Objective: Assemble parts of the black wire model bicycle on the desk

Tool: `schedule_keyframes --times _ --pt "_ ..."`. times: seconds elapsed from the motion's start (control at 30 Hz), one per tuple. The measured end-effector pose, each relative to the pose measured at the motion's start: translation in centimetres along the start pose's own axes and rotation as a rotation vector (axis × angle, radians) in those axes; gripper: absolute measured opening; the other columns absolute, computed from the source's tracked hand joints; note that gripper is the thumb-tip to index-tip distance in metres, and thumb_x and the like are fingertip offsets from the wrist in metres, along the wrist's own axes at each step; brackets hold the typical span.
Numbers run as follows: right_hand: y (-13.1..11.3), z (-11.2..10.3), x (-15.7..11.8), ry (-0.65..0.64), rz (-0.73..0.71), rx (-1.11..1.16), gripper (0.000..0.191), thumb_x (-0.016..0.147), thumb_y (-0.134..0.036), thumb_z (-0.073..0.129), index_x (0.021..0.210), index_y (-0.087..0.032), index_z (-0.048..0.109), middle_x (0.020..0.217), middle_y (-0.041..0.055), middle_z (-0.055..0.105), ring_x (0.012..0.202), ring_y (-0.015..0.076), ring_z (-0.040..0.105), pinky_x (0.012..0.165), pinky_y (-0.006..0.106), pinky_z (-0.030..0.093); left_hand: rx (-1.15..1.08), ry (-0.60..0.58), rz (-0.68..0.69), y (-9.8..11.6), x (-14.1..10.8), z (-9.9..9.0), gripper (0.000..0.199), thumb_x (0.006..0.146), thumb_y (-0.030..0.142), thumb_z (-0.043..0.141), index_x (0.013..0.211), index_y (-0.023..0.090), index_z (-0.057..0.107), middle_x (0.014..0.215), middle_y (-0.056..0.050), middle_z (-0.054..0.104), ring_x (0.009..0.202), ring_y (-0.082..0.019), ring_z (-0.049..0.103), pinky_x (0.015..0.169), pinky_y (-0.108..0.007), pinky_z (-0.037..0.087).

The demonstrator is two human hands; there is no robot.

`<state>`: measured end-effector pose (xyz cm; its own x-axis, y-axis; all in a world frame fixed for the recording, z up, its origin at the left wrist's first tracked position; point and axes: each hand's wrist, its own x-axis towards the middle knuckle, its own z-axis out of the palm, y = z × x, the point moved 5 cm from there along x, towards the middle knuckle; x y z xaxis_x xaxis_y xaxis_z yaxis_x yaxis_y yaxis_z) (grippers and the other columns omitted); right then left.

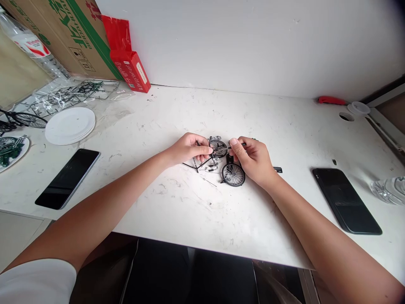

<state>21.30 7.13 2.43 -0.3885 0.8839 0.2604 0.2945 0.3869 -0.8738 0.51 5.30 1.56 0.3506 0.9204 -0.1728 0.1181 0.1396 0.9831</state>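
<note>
At the middle of the white table, my left hand [196,147] pinches a thin black model bicycle frame [203,164], its fingers closed round the upper tubes. My right hand [251,156] is closed on a thin dark tool [243,145], whose slim metal tip points left toward my left fingertips. A spoked black wheel [233,174] lies just below my right thumb. Behind the frame, between the hands, sits another spoked wheel [219,148]. Small silver and black parts [211,167] lie beside the frame, with a thin metal pin [209,182] nearer the front edge.
Phones lie at left [68,179] and right [347,200]. White plates [70,125], green parts [9,150] and plastic-wrapped pieces [63,95] are at left. Behind stand a red box [133,71], cardboard [76,38] and a bottle [34,46]. A clear cup [390,190] is far right.
</note>
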Motion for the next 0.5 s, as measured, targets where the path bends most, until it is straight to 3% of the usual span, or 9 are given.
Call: schedule_keyframes --times 0.17,0.37,0.5 --pt "0.15 0.14 -0.20 -0.025 0.044 0.003 0.062 0.100 -0.073 0.054 0.066 -0.022 0.057 0.060 0.0006 0.058 0.057 0.0147 0.052 0.057 0.032 0.043 0.000 0.001 -0.017 0.02 -0.06 0.05 0.020 0.083 0.031 0.082 0.081 0.012 0.073 0.077 -0.006 0.074 0.065 -0.012 0.066 0.063 -0.022 0.054" --pt "-0.19 0.36 -0.29 -0.075 0.004 0.062 0.050 0.102 -0.073 0.050 0.098 -0.025 0.062 0.086 0.0050 0.071 0.083 0.0224 0.067 0.073 0.037 0.051 0.007 -0.002 -0.002 -0.05 0.01 0.05 0.018 0.085 0.028 0.080 0.081 0.012 0.073 0.075 -0.006 0.073 0.064 -0.011 0.066 0.062 -0.022 0.052" --pt "-0.50 0.34 -0.35 -0.040 -0.009 0.078 0.041 0.098 -0.067 0.063 0.097 -0.026 0.060 0.084 0.0032 0.068 0.073 0.0200 0.063 0.064 0.035 0.048 0.011 0.002 0.005 -0.11 0.06 -0.01 0.018 0.085 0.029 0.080 0.082 0.012 0.073 0.075 -0.006 0.073 0.065 -0.012 0.066 0.061 -0.022 0.052"
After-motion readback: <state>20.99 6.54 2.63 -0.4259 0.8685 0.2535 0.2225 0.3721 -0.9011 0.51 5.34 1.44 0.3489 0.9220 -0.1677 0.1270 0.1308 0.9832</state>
